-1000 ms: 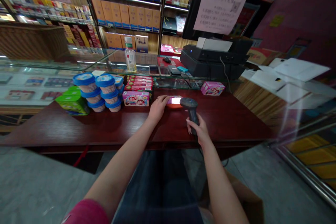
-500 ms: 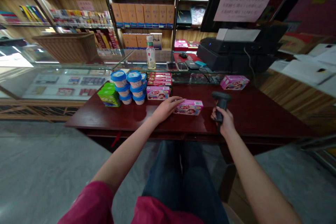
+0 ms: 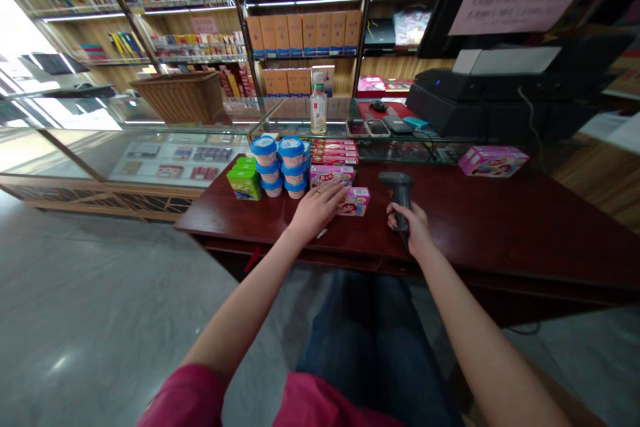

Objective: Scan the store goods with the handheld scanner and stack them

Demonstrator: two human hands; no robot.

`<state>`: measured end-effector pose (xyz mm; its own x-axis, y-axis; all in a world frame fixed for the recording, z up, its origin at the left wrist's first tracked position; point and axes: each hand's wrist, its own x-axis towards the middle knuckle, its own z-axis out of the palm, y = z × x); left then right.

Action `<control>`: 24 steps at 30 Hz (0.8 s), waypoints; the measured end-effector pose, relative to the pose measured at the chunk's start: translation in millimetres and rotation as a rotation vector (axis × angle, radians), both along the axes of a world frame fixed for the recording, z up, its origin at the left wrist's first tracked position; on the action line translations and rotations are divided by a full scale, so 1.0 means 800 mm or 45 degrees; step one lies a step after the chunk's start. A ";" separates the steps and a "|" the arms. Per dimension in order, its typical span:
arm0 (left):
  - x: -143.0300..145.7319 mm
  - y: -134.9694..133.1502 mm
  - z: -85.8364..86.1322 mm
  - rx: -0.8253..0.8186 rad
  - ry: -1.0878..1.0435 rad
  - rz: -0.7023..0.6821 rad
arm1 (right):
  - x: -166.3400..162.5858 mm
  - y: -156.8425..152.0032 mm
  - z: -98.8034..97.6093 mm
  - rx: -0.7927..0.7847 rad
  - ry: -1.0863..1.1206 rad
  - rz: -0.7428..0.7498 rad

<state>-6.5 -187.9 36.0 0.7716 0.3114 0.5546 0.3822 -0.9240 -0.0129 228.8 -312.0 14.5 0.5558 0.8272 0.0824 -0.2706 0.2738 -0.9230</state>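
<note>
My left hand (image 3: 319,209) lies over the left part of a small pink box (image 3: 356,202), its fingers bent across the box and hiding that end. The box stands on the dark red wooden counter (image 3: 450,227). Held upright by its handle, a black barcode scanner (image 3: 401,203) is in my right hand (image 3: 414,227), just right of the box. Behind my left hand, another pink box (image 3: 325,175) fronts a row of red boxes (image 3: 334,149). Stacked tubs with blue lids (image 3: 291,163) and green boxes (image 3: 244,183) stand to the left.
At the counter's right stands a further pink box (image 3: 494,161). A bottle (image 3: 318,107), phones (image 3: 377,128) and a mouse (image 3: 379,106) rest on the glass case behind. Black register equipment (image 3: 480,103) is at back right, a wicker basket (image 3: 183,97) at back left.
The view has turned left. My left hand and the pink box under it have shifted left, close to the other pink box. The scanner in my right hand has also moved left.
</note>
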 end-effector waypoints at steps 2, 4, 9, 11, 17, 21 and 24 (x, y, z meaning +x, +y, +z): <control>0.013 -0.008 -0.009 0.031 0.012 0.019 | 0.000 -0.003 -0.002 -0.030 -0.074 0.009; 0.020 -0.006 -0.014 0.038 -0.001 0.054 | 0.001 -0.007 -0.003 -0.070 -0.148 0.026; 0.015 0.028 -0.012 0.005 -0.015 0.079 | 0.002 -0.010 -0.003 -0.114 -0.197 0.055; 0.013 0.041 -0.013 0.001 -0.006 0.071 | 0.002 -0.008 -0.004 -0.103 -0.167 0.052; 0.024 0.049 -0.028 -0.018 -0.074 0.175 | 0.002 -0.008 -0.009 0.002 -0.012 -0.093; 0.042 0.029 -0.031 0.001 -0.066 0.175 | 0.029 -0.019 -0.008 0.068 0.121 -0.207; 0.077 0.008 -0.030 0.016 -0.048 -0.034 | 0.072 -0.037 -0.009 0.100 0.184 -0.245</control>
